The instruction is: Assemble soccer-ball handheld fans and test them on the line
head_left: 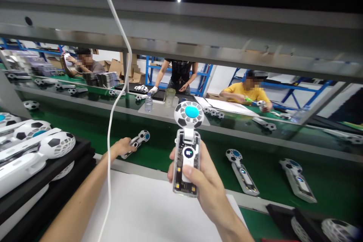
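Cable (pixel 109 140) hangs before my left forearm (pixel 81 194); black trays (pixel 81 150) crowd left; left hand (pixel 122 147) grasps soccer-patterned fan (pixel 143 136), right hand (pixel 208 181) grips clear-bodied fan (pixel 188 153); green belt (pixel 218 153) open alongside

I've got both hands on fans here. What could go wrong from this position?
The white cable hangs across the left forearm, so it might snag if the left hand lifts the far fan. The right thumb lies on the front of the raised fan, so the right hand could press a control by accident. The soccer-ball fan heads jut out near the edge of the black tray; a sideways elbow may knock one.
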`<state>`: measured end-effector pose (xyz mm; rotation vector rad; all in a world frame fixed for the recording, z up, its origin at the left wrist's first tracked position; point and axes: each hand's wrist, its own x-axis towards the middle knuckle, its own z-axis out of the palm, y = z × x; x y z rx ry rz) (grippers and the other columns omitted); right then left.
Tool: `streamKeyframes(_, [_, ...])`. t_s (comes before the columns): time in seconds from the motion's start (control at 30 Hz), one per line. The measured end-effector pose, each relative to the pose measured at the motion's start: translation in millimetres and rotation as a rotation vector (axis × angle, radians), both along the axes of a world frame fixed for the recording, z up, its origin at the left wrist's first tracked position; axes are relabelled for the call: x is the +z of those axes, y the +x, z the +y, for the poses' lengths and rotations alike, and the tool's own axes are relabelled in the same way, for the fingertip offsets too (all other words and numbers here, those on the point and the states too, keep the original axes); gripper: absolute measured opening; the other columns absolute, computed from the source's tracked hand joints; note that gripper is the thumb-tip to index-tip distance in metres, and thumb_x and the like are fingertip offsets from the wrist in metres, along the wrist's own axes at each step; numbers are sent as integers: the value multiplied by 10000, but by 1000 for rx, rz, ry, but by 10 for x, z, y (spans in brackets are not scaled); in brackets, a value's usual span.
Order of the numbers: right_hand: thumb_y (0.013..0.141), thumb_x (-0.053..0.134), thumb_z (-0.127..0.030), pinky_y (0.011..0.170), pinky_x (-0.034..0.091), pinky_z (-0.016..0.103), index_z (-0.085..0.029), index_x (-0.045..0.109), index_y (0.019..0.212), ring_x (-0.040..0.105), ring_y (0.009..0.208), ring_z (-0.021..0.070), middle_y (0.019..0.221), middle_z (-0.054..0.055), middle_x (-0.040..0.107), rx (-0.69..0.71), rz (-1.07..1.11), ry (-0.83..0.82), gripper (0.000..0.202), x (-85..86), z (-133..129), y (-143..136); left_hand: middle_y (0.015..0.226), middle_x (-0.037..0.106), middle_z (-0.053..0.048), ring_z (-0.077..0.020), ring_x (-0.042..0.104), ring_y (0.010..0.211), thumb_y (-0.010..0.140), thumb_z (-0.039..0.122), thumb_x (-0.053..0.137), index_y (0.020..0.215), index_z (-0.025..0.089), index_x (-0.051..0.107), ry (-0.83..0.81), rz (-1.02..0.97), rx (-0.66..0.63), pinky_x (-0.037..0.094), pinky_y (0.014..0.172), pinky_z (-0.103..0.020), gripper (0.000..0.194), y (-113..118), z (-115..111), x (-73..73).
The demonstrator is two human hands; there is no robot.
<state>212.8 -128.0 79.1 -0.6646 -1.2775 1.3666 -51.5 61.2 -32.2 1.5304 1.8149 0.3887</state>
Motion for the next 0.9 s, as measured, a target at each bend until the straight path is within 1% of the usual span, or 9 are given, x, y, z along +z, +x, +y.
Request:
streamKeyframes(0.07, [924, 602, -290, 652, 545, 297, -313, 289, 1387, 646, 768, 159, 1043, 35, 594, -17, 1, 16, 559, 3, -5, 16, 1028, 647, -66, -164, 645, 835, 941, 352, 593, 1134, 134, 602, 8, -160, 13, 572, 717, -335, 291, 114, -50, 47])
streamKeyframes(0.17, [905, 634, -292, 673, 553, 322, -328, 258, 1409, 656, 764, 171, 1039, 37, 604, 45, 45, 4, 630, 4, -5, 57, 943, 637, -54, -135, 626, 692, 931, 397, 586, 1104, 132, 565, 70, -429, 12, 544, 581, -277, 317, 263, -151, 195])
streamKeyframes(0.27, [897, 644, -288, 656, 545, 319, -312, 276, 1404, 661, 736, 178, 954, 30, 633, 86, 71, 15, 627, 16, -7, 88, 936, 641, -78, -132, 599, 621, 869, 415, 631, 1027, 133, 531, 159, -674, -4, 500, 498, -265, 339, 367, -279, 430])
streamKeyframes(0.4, [873, 662, -284, 672, 547, 312, -289, 415, 1280, 671, 763, 180, 1002, 36, 652, -12, 80, -12, 476, 68, -27, 85, 982, 669, -121, -146, 598, 635, 855, 372, 617, 1020, 142, 520, 212, -908, -46, 501, 500, -279, 299, 482, -519, 785])
streamKeyframes(0.47, [863, 650, -294, 663, 544, 306, -256, 482, 1187, 672, 757, 186, 961, 39, 668, -43, 109, -76, 367, 94, -31, 84, 980, 678, -119, -154, 598, 631, 857, 342, 601, 1032, 149, 526, 220, -976, -75, 492, 484, -279, 271, 547, -673, 943])
streamKeyframes(0.57, [841, 620, -295, 617, 516, 277, -196, 549, 1101, 666, 701, 188, 830, 55, 683, 61, 152, -150, 287, 106, -13, 103, 979, 685, -110, -153, 597, 615, 857, 303, 595, 1040, 154, 547, 233, -1047, -103, 485, 466, -271, 241, 659, -915, 1130])
streamKeyframes(0.73, [700, 717, -171, 672, 534, 268, -156, 617, 1192, 701, 752, 194, 962, 84, 714, 218, 222, -200, 502, 93, 40, 164, 935, 691, -89, -156, 613, 585, 843, 260, 617, 1091, 151, 577, 257, -1112, -103, 508, 469, -267, 274, 819, -1212, 1321])
streamKeyframes(0.83, [679, 738, -141, 698, 545, 256, -152, 629, 1224, 713, 766, 188, 1009, 87, 723, 263, 262, -200, 556, 103, 53, 181, 845, 685, -68, -145, 600, 537, 840, 265, 626, 1113, 143, 579, 254, -1121, -88, 517, 479, -266, 303, 861, -1295, 1380])
streamKeyframes(0.9, [674, 740, -127, 706, 549, 255, -154, 627, 1239, 717, 772, 189, 1023, 89, 726, 260, 269, -196, 576, 108, 54, 181, 899, 695, -79, -153, 621, 574, 835, 267, 637, 1127, 146, 581, 266, -1127, -83, 528, 492, -265, 320, 868, -1327, 1407])
